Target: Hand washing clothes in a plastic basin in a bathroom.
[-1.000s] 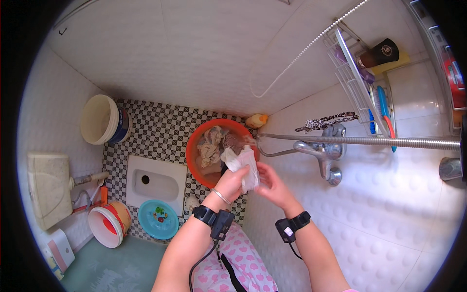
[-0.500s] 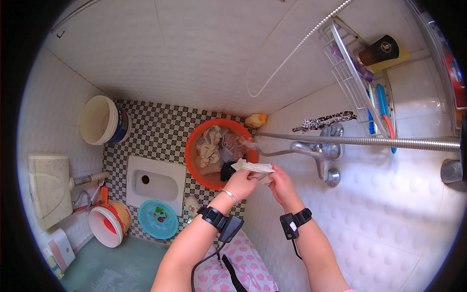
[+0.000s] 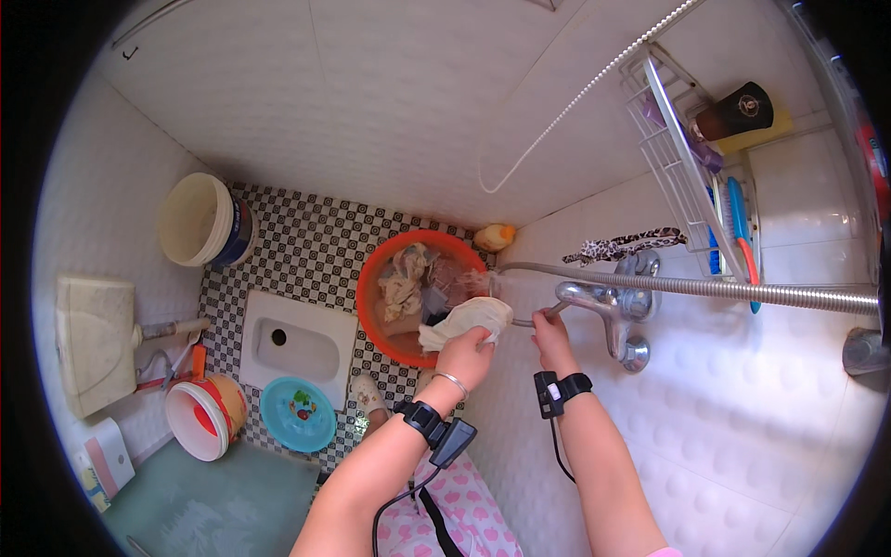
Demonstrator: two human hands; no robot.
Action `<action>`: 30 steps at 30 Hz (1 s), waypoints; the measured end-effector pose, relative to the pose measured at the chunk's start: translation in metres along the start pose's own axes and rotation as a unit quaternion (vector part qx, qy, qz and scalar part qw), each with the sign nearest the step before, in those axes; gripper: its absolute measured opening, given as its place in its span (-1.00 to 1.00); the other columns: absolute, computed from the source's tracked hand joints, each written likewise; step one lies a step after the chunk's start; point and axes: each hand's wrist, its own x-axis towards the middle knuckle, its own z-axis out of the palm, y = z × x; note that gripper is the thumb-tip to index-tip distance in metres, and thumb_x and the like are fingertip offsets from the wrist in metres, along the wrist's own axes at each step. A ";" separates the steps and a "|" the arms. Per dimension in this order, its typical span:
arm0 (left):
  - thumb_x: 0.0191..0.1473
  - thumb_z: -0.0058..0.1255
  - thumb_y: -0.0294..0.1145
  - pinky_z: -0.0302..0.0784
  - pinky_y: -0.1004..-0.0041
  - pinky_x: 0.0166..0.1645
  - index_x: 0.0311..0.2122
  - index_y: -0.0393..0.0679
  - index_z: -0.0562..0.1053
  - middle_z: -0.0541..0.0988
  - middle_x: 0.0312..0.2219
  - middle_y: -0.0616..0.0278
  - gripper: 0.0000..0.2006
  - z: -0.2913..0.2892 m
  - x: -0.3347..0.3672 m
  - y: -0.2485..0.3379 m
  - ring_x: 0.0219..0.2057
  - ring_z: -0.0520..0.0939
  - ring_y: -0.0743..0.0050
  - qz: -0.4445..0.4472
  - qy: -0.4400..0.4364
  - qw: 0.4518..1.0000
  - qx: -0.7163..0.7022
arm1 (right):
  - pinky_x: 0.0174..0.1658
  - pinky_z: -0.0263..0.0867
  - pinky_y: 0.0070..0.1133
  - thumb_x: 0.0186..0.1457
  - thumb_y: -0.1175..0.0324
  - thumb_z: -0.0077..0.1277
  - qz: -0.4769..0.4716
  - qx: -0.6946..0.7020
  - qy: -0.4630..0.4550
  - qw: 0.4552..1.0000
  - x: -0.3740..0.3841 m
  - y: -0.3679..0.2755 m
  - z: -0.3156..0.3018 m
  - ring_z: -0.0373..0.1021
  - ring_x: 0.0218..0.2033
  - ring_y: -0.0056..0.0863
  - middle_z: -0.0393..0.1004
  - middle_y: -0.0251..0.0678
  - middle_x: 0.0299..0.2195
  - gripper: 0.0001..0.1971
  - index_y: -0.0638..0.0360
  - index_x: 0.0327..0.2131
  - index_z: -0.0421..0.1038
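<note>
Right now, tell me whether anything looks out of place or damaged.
Only one mild oddity: the leopard-print band beside the chrome tap seems out of place, looking like a soft accessory among plumbing. No damage clearly stands out.

- Left forearm [image 3: 367,464] slants up and rightward from the lower edge.
- Left hand [image 3: 466,358] curls in a pinching grip.
- Right forearm [image 3: 597,450] leans up and slightly leftward.
- Right hand [image 3: 552,343] is partly curled, apart from the left one.

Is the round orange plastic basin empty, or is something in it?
Not empty: the round orange plastic basin holds crumpled beige cloth, with greyish cloth beside it.
</note>
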 end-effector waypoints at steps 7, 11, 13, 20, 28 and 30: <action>0.04 -0.05 -0.28 0.44 0.33 -0.21 -0.15 -0.18 0.40 0.55 -0.37 -0.01 -0.72 0.004 -0.005 -0.015 -0.32 0.56 0.09 -0.011 0.009 0.999 -0.037 | -0.39 0.19 -0.61 0.06 0.17 -0.05 -0.026 -0.077 0.045 0.996 -0.016 0.055 -0.004 0.27 -0.51 -0.60 0.46 -0.37 -0.47 -0.74 0.20 -0.37 0.40; 0.03 -0.07 -0.33 0.41 0.29 -0.10 -0.08 -0.16 0.37 0.52 -0.24 -0.08 -0.68 0.009 -0.006 -0.019 -0.20 0.53 -0.01 0.003 0.003 0.999 -0.045 | -0.41 0.26 -0.56 0.03 0.16 0.01 -0.031 -0.110 0.070 0.991 -0.031 0.094 -0.020 0.36 -0.53 -0.50 0.46 -0.27 -0.56 -0.66 0.34 -0.40 0.41; 0.01 -0.08 -0.37 0.39 0.26 -0.03 -0.04 -0.15 0.36 0.49 -0.17 -0.12 -0.65 0.011 -0.008 -0.019 -0.12 0.49 -0.07 -0.007 -0.006 0.999 -0.050 | -0.49 0.24 -0.56 0.02 0.17 0.03 -0.020 -0.122 0.083 0.989 -0.039 0.106 -0.027 0.34 -0.59 -0.53 0.42 -0.31 -0.62 -0.68 0.32 -0.47 0.39; 0.02 -0.13 -0.38 0.39 0.29 -0.04 0.02 -0.16 0.32 0.50 -0.21 -0.13 -0.60 0.022 -0.009 -0.029 -0.15 0.51 -0.03 -0.016 -0.069 0.997 -0.038 | -0.50 0.24 -0.57 0.06 0.14 0.01 0.015 -0.098 0.099 0.990 -0.053 0.103 -0.035 0.33 -0.60 -0.54 0.41 -0.32 -0.64 -0.65 0.29 -0.54 0.39; 0.00 -0.14 -0.45 0.37 0.27 -0.01 -0.03 -0.21 0.37 0.48 -0.17 -0.17 -0.64 0.027 0.000 -0.019 -0.10 0.48 -0.08 0.004 -0.045 0.996 -0.081 | -0.31 0.30 -0.57 0.22 0.07 -0.21 0.087 0.229 -0.035 0.969 -0.060 0.085 -0.040 0.40 -0.47 -0.46 0.43 -0.28 -0.56 -0.59 0.23 -0.49 0.39; 0.00 -0.13 -0.46 0.39 0.32 -0.03 -0.08 -0.24 0.40 0.51 -0.19 -0.13 -0.67 0.033 0.008 -0.017 -0.12 0.51 -0.03 0.042 -0.034 0.994 -0.092 | -0.27 0.30 -0.57 0.22 0.09 -0.22 0.071 0.269 -0.058 0.959 -0.064 0.076 -0.037 0.39 -0.45 -0.47 0.44 -0.27 -0.50 -0.61 0.27 -0.34 0.38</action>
